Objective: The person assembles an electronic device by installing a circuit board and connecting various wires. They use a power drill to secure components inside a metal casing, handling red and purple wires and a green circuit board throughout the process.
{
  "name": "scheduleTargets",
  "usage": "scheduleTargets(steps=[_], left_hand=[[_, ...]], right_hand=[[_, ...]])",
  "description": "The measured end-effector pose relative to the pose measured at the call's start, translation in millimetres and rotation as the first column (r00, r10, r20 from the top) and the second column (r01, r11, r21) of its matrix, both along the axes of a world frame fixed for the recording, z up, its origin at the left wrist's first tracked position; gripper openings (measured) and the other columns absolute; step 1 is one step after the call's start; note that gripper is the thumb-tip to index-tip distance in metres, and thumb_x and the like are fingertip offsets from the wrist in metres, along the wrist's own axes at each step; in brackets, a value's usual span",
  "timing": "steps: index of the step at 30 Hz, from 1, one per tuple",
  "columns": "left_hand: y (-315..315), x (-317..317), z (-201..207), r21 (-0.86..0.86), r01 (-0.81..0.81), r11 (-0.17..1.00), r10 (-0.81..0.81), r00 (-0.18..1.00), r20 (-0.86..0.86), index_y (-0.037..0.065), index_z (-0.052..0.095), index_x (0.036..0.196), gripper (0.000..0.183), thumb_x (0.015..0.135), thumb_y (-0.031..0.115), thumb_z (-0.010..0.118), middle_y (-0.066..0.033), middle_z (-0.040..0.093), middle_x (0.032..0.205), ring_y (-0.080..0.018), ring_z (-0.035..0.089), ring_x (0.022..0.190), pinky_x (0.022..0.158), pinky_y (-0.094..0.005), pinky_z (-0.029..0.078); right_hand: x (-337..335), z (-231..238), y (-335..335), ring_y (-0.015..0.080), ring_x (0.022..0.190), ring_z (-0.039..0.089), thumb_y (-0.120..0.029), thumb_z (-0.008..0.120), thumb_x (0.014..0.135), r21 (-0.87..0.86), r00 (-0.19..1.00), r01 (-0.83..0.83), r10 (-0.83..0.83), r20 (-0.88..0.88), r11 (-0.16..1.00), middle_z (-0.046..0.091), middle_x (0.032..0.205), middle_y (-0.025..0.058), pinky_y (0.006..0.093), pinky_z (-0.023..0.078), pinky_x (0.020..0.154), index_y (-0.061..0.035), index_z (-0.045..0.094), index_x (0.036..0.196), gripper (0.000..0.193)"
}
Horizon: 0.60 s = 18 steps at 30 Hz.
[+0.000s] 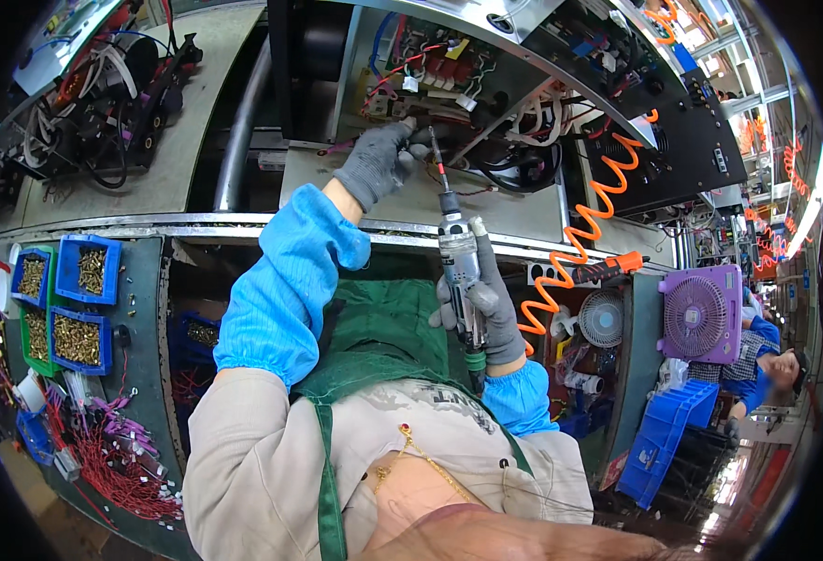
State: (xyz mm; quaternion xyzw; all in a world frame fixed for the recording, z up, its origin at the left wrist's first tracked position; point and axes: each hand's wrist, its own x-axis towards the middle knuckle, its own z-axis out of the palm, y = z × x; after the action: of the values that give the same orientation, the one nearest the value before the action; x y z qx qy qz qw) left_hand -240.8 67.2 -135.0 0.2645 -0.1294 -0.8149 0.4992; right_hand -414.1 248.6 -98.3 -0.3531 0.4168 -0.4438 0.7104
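Note:
My right hand (pixel 493 309), in a grey glove, is wrapped round a silver power screwdriver (pixel 458 252). The tool's long bit (pixel 436 150) points away from me, toward the lower edge of an open metal chassis (pixel 514 122). Close beside the bit tip is my left hand (pixel 379 164), also gloved in grey, with its fingers closed at the chassis edge. Whatever those fingers may hold is too small to make out. Inside the chassis sit a circuit board (pixel 430 70) and red, white and black wires.
An orange coiled hose (pixel 584 224) hangs at the right. Blue bins of brass screws (pixel 79 338) and red wires (pixel 131 477) lie on the left. Another wired unit (pixel 103 112) stands far left. A purple fan (pixel 701 313) and a person (pixel 757 374) are at the right.

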Motion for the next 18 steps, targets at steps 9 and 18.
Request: scheduleTargets(steps=[9,18], left_hand=[[4,4,11,-0.162,0.142,0.976,-0.141,0.99,0.021,-0.007,0.054,0.113,0.038,0.096,0.027,0.05,-0.0018,0.055,0.07,-0.0008,0.041,0.049,0.037,-0.0109,0.035],[1,11,5,-0.273,0.161,0.948,-0.097,0.968,0.232,-0.006,0.057,0.108,0.035,0.095,0.027,0.052,-0.0088,0.065,0.09,0.0004,0.048,0.054,0.043,-0.0094,0.043]], right_hand=[[-1,3,1,0.0177,0.061,0.059,-0.039,0.072,0.066,0.012,1.0,-0.012,0.012,0.003,1.0,0.055,0.088,0.0124,0.0358,0.058,0.057,-0.0224,0.009,0.148,0.105],[-7,-15,3,0.0198,0.055,0.06,-0.039,0.072,0.069,-0.016,0.973,-0.055,0.057,0.223,0.998,0.057,0.084,0.0147,0.0375,0.058,0.056,-0.0233,0.007,0.148,0.103]])
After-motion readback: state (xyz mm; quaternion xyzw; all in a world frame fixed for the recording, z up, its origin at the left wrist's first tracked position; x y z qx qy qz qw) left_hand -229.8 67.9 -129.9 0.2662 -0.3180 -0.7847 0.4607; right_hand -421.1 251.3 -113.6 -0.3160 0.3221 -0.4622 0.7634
